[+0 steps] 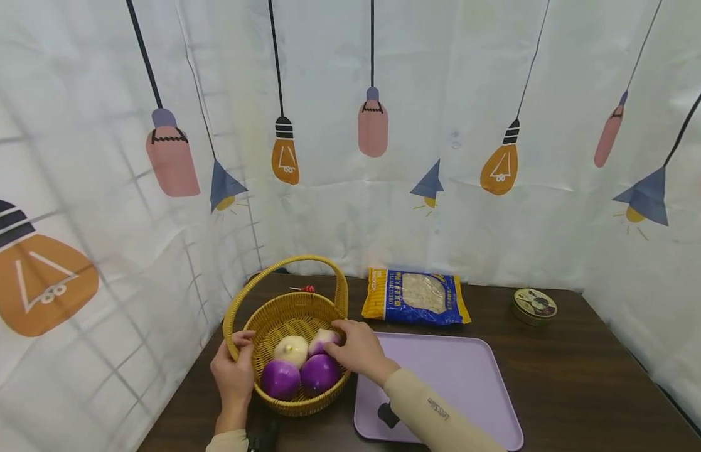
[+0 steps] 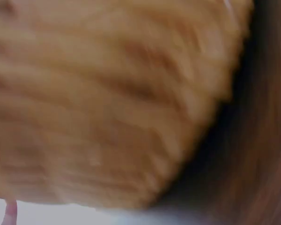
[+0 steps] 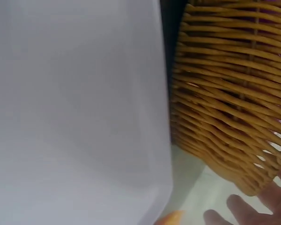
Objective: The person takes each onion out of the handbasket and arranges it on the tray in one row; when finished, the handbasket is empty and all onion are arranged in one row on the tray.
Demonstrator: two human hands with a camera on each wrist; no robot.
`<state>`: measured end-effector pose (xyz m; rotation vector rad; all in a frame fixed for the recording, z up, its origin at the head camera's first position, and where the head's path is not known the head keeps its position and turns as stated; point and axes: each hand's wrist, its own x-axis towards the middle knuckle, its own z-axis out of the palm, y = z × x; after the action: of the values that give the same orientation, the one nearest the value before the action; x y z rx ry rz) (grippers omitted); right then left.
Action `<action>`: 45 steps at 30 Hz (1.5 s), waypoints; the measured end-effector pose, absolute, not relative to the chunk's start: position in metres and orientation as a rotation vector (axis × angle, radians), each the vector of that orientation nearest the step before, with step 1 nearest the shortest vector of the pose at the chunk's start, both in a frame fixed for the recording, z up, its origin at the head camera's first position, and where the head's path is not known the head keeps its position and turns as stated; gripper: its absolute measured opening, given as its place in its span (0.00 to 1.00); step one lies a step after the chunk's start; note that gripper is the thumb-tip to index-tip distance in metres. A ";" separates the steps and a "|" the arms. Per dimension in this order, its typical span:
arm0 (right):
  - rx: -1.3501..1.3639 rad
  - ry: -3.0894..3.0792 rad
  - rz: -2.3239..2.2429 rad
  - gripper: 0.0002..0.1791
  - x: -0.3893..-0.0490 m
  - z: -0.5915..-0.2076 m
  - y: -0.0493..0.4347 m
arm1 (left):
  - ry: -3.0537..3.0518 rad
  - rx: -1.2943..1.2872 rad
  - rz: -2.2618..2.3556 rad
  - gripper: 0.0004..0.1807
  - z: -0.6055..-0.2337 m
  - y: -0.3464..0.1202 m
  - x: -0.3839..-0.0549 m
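A round wicker basket point(image 1: 298, 407) with a tall hooped handle stands left of the middle of the table. Several glossy turnips lie in it: a purple turnip point(image 1: 280, 379), a second purple turnip point(image 1: 321, 375), a cream-white turnip point(image 1: 290, 350) and a white-and-purple turnip point(image 1: 323, 339). My left hand point(image 1: 235, 371) grips the basket's left rim by the handle's foot. Over the right rim, my right hand point(image 1: 358, 350) has its thumb and fingers about the white-and-purple turnip. The left wrist view shows a blurred basket wall; the right wrist view shows fingers point(image 3: 243, 208) at the rim.
A pale purple tray point(image 1: 446, 370) lies just right of the basket, partly under my right sleeve. Behind it sits a blue-and-yellow pasta packet point(image 1: 420, 297). A round tin point(image 1: 533, 306) stands farther right. A red-headed lollipop point(image 1: 307, 289) lies behind the basket.
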<state>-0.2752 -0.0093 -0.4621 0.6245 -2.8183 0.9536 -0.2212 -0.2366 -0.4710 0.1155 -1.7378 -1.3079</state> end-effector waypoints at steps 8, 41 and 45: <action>0.574 -2.911 0.957 0.38 -0.280 -0.461 -0.012 | -1.777 0.072 -1.142 0.09 -0.513 -0.257 -0.249; 0.422 -3.004 1.181 0.46 -0.280 -0.452 -0.020 | -1.801 0.125 -1.203 0.09 -0.521 -0.257 -0.243; 0.433 -2.927 1.290 0.44 -0.277 -0.451 -0.015 | -1.801 0.083 -1.220 0.07 -0.513 -0.255 -0.242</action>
<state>-0.2772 -0.0148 -0.4513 0.4326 -2.9265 1.2895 -0.2417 -0.2546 -0.5128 0.0831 -1.8013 -1.2203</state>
